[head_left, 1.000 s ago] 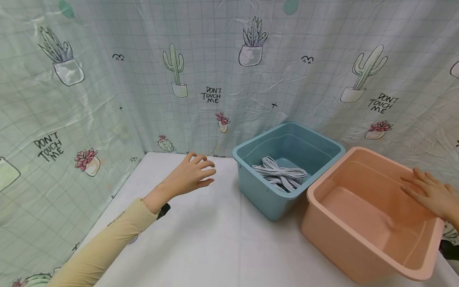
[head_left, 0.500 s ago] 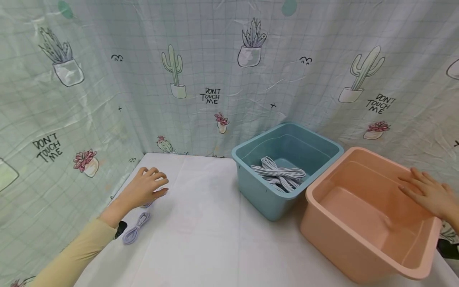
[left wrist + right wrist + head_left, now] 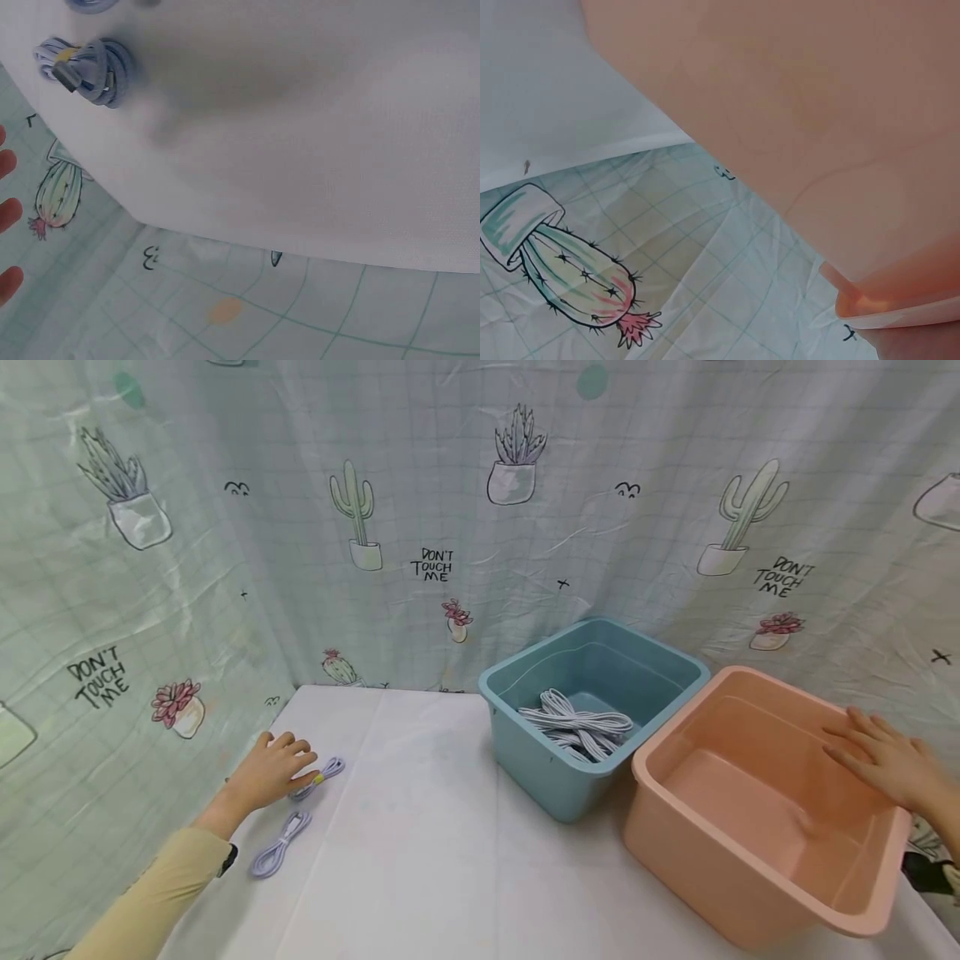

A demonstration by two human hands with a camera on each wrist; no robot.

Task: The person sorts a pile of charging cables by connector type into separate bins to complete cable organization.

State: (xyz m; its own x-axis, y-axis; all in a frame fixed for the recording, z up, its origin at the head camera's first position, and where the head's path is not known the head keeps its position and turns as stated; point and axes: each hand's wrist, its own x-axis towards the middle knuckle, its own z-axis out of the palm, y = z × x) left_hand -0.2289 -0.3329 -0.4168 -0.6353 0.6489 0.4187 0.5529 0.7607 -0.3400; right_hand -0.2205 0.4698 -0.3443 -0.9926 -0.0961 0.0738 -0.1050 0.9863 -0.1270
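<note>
In the head view my left hand (image 3: 272, 770) hovers at the left of the table, fingers loosely bent and holding nothing. Just right of its thumb lies a lilac cable bundle (image 3: 331, 768) with a yellow tie, partly covered by the hand. A second lilac cable bundle (image 3: 281, 846) lies nearer to me. The left wrist view shows the yellow-tied bundle with a metal plug (image 3: 67, 76), and my fingertips at the left edge. My right hand (image 3: 888, 758) rests over the right rim of an orange bin (image 3: 697, 827), its fingers extended over the inside.
Beside the orange bin stands a blue-grey bin (image 3: 540, 772) holding several white cable bundles (image 3: 573, 724). A curtain (image 3: 420, 460) printed with cacti hangs behind and to the left of the white table (image 3: 405, 860).
My left hand has moved left and down toward the lilac cable bundles, which have come into sight. The right hand has stayed at the orange bin's rim. The head view has shifted slightly.
</note>
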